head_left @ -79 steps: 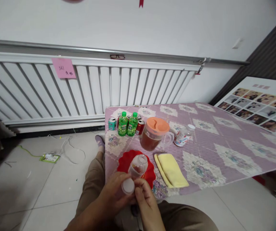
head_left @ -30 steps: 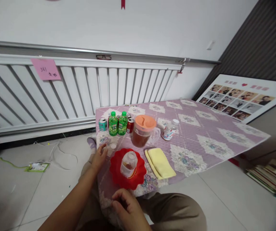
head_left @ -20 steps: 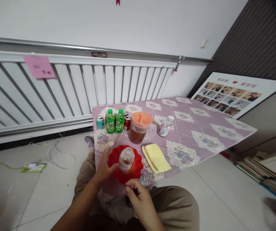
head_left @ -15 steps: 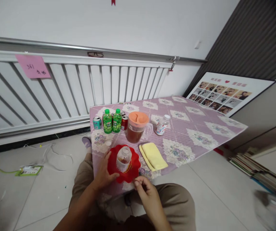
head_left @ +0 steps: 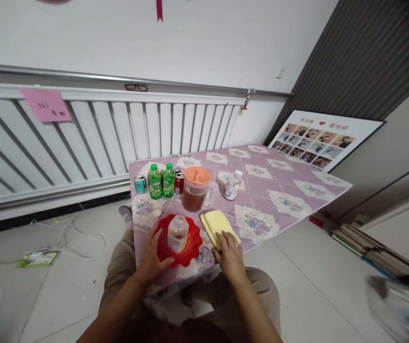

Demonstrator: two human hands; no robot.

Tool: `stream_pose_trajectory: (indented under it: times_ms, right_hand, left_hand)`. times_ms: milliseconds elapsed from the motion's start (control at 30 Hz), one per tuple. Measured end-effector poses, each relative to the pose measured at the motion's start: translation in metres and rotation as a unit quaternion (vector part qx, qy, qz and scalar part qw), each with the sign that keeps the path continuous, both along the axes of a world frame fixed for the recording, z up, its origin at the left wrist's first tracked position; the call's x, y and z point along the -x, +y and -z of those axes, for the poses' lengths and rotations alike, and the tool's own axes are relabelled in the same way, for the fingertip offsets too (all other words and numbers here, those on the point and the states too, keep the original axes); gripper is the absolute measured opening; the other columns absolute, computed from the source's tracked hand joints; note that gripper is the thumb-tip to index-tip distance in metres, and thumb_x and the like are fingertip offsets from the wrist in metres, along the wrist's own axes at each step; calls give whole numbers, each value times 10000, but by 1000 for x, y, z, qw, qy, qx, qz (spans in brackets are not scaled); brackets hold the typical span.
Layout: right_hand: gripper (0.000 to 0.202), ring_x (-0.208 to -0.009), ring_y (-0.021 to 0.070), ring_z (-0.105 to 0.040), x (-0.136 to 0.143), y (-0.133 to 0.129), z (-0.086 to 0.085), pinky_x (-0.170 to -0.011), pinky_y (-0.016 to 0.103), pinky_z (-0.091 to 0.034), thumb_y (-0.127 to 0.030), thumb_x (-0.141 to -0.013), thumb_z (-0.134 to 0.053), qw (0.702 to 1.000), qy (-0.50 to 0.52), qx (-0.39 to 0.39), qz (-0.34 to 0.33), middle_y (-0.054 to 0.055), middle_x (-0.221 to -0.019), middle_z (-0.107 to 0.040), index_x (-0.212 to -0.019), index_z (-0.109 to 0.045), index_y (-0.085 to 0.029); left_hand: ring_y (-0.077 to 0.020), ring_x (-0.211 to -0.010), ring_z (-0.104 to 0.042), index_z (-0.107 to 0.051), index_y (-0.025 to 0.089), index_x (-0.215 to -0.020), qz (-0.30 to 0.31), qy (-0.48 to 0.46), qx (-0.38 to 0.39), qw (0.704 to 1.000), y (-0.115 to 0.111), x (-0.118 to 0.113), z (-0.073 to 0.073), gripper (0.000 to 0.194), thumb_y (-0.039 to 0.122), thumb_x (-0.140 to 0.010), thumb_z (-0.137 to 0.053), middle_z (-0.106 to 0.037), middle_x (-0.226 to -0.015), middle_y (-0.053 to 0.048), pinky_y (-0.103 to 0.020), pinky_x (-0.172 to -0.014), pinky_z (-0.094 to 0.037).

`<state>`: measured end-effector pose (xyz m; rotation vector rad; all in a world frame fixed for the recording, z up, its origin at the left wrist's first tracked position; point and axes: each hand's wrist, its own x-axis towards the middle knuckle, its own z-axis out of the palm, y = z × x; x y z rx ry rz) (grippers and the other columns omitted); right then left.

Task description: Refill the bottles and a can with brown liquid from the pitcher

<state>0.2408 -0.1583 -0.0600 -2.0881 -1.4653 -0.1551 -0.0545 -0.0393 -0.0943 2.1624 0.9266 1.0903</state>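
My left hand (head_left: pixel 152 259) rests at the left edge of a red scalloped plate (head_left: pixel 194 242), fingers apart, thumb over the near rim. An uncapped clear jar (head_left: pixel 177 234) stands upright on that plate, with a little brownish content showing. My right hand (head_left: pixel 230 255) lies with spread fingers on the near end of a folded yellow cloth (head_left: pixel 217 224). Behind the plate stands a pitcher (head_left: pixel 194 196) of brown liquid with an orange lid. A white-capped bottle (head_left: pixel 232 185) is to its right. A small whitish cap (head_left: pixel 157 213) lies behind the plate.
Two green bottles (head_left: pixel 154 183) stand at the back left of the flower-patterned table (head_left: pixel 290 202), beside a teal can (head_left: pixel 140 184) and a red can (head_left: pixel 179 183). A white radiator (head_left: pixel 100 133) runs behind. A photo board (head_left: pixel 318 138) leans at the far right.
My right hand has moved from the plate's near right rim to the yellow cloth, and its fingers have opened from a pinch. My left hand stays at the plate. The view has shifted slightly.
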Motion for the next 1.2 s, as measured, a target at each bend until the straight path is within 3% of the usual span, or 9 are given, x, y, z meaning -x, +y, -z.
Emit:
stream_pose_trajectory:
  times_ms: [233,367,467,633,767,1067,1200]
  right_hand:
    - [363,-1142,304,-643,10,1,-7,-952,462,-458,-158,-985,-495,998,-55,42,4,129,-1269,-757,-1265,-721,-209]
    - [440,-1249,322,-594,12,-1,-7,-994,469,-440,-249,-950,-604,996,-76,40,12,145,-1371,-697,-1387,-644,-220]
    - [544,-1319,316,-565,6,-2,0,-1031,476,-425,-219,-887,-643,996,-84,37,14,133,-1417,-674,-1428,-596,-238]
    - [480,-1311,320,-585,-4,-1,10,-1066,507,-392,-172,-881,-598,995,-100,19,13,153,-1379,-707,-1359,-629,-194]
    - [375,-1227,313,-630,-5,1,4,-1067,517,-366,-144,-913,-551,993,-114,14,-5,133,-1315,-753,-1259,-687,-197]
    - [407,-1085,296,-667,35,-3,-9,-922,433,-449,-157,-909,-570,990,-129,49,-39,119,-1242,-768,-1287,-705,-226]
    - [383,-1114,312,-673,43,-7,-9,-911,447,-493,-274,-945,-601,992,-104,48,-54,133,-1275,-752,-1313,-703,-241]
  left_hand:
    - [-448,-1554,-308,-356,219,-1594,0,-8,22,1000,-1,-2,0,960,372,-770,-823,-293,-1689,-203,-688,-1238,-299]
    - [-455,-1551,-311,-384,214,-1578,-9,-13,39,999,-1,-2,-1,951,377,-754,-830,-302,-1686,-203,-698,-1241,-284]
    - [-453,-1551,-314,-392,212,-1567,-6,-12,40,999,0,-1,-3,931,400,-765,-825,-329,-1670,-208,-703,-1245,-266]
    - [-448,-1551,-319,-392,203,-1567,7,-19,35,999,0,1,-2,902,453,-802,-800,-352,-1650,-223,-690,-1242,-282]
    - [-445,-1526,-362,-395,203,-1565,-3,-23,35,999,0,2,2,885,508,-825,-773,-367,-1638,-224,-686,-1230,-305]
    - [-442,-1519,-376,-364,230,-1584,0,-23,18,1000,-4,5,3,856,608,-888,-690,-374,-1634,-209,-686,-1218,-330]
    - [-449,-1521,-373,-357,249,-1593,4,-18,19,1000,-4,6,3,871,600,-875,-703,-376,-1641,-198,-687,-1214,-338]
